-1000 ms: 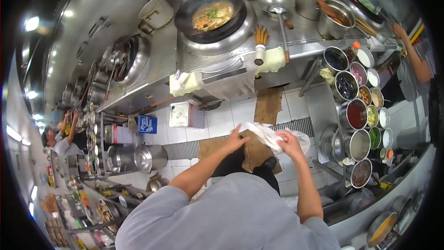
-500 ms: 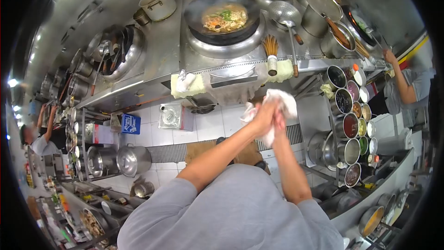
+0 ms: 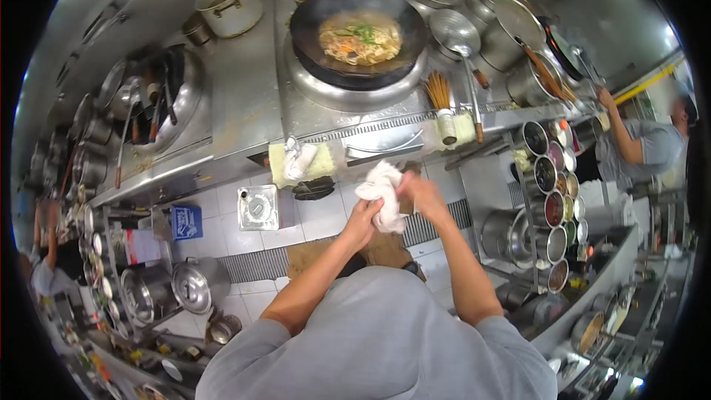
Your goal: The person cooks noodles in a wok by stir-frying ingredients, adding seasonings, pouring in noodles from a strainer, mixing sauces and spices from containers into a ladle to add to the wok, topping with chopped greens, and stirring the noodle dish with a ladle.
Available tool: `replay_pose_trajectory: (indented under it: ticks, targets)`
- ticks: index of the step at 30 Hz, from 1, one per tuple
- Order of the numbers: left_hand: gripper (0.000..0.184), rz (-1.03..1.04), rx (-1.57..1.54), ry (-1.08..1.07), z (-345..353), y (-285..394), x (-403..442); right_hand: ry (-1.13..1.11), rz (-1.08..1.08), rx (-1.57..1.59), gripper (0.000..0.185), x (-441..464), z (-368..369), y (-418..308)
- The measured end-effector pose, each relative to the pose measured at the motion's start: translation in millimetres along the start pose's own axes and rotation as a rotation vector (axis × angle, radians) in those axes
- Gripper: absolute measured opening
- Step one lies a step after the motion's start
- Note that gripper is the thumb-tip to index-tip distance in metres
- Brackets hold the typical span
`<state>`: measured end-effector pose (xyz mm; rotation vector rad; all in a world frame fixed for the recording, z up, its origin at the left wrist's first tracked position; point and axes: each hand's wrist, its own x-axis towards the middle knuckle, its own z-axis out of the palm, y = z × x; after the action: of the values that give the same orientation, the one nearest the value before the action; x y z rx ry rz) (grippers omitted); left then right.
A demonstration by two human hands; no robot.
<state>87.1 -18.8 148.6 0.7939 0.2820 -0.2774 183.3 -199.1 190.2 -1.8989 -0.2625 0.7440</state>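
A crumpled white cloth (image 3: 383, 187) is bunched in my left hand (image 3: 361, 224), whose fingers are closed round its lower left side. Just to the right of the cloth is my right hand (image 3: 421, 195), close to its edge. That hand's fingers are blurred, so whether they grip the cloth is unclear. Beyond both hands, a black wok (image 3: 415, 30) sits on a round metal burner ring (image 3: 355, 100). Noodles with green and orange shreds (image 3: 361, 41) lie in the wok, with a little steam above.
A folded white cloth (image 3: 299, 158) rests on the stove's front ledge. Right of the wok are a bamboo brush (image 3: 443, 107), a perforated skimmer (image 3: 453, 30) and a ladle (image 3: 474, 96). Seasoning pots (image 3: 554, 209) line the right rack. A co-worker (image 3: 652, 137) stands at far right.
My hands and the cloth have moved left. The hands, pressed together round the cloth before, are now apart, with the cloth in my left hand. The view has turned slightly.
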Motion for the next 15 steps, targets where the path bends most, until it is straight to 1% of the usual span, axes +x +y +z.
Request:
replay_pose_trajectory:
  ticks: [1,2,3,4,5,6,7,8,9,10,11,12,13,14,15]
  targets:
    - [0.055,-0.027,-0.006,-0.015,7.7,10.3,6.6,0.305,0.009,0.128,0.042,-1.9,-4.0,14.0]
    - [0.055,-0.093,-0.145,-0.179,21.0,27.1,8.1,0.409,0.033,0.162,0.047,-10.3,8.3,4.5]
    - [0.056,-0.15,-0.28,-0.344,34.1,44.1,8.4,0.101,0.202,0.671,0.052,-0.8,15.3,64.1]
    - [0.051,-0.152,-0.283,-0.332,49.5,52.0,7.2,0.007,0.15,0.974,0.056,-15.1,29.4,53.8]
    - [0.045,-0.056,-0.042,-0.245,58.3,53.3,4.9,-0.1,0.088,1.265,0.062,-26.1,40.2,40.5]
    - [0.044,0.152,0.558,-0.344,55.0,61.0,13.3,-0.077,0.074,1.475,0.063,-35.6,41.2,44.2]
    - [0.042,0.358,1.16,-0.411,49.4,66.1,18.9,-0.123,0.078,1.512,0.063,-50.2,38.5,5.8]
    - [0.043,0.452,1.283,-0.471,30.6,42.1,28.2,-0.045,0.107,1.452,0.059,-48.9,39.5,21.4]
    - [0.043,0.444,1.284,-0.467,27.4,42.2,19.6,0.034,0.131,1.396,0.055,-47.1,42.1,31.9]
    - [0.042,0.551,1.436,-0.488,25.1,42.8,12.1,0.036,0.129,1.404,0.055,-39.7,41.3,42.4]
    - [0.04,0.663,1.582,-0.511,25.6,43.8,5.0,0.2,0.158,1.13,0.052,-29.8,34.7,45.5]
    - [0.039,0.715,1.551,-0.388,18.0,47.4,-6.2,0.349,0.191,0.85,0.049,-21.4,26.0,47.7]
    - [0.04,0.617,1.492,-0.296,3.3,50.4,-14.3,0.344,0.107,0.809,0.049,-11.4,12.5,50.0]
    - [0.041,0.517,1.438,-0.2,-15.8,56.1,-24.7,0.436,0.039,0.813,0.049,6.4,4.6,62.2]
    - [0.04,0.352,1.351,-0.101,-43.7,58.4,-36.1,0.525,-0.031,0.821,0.048,27.8,-1.3,76.0]
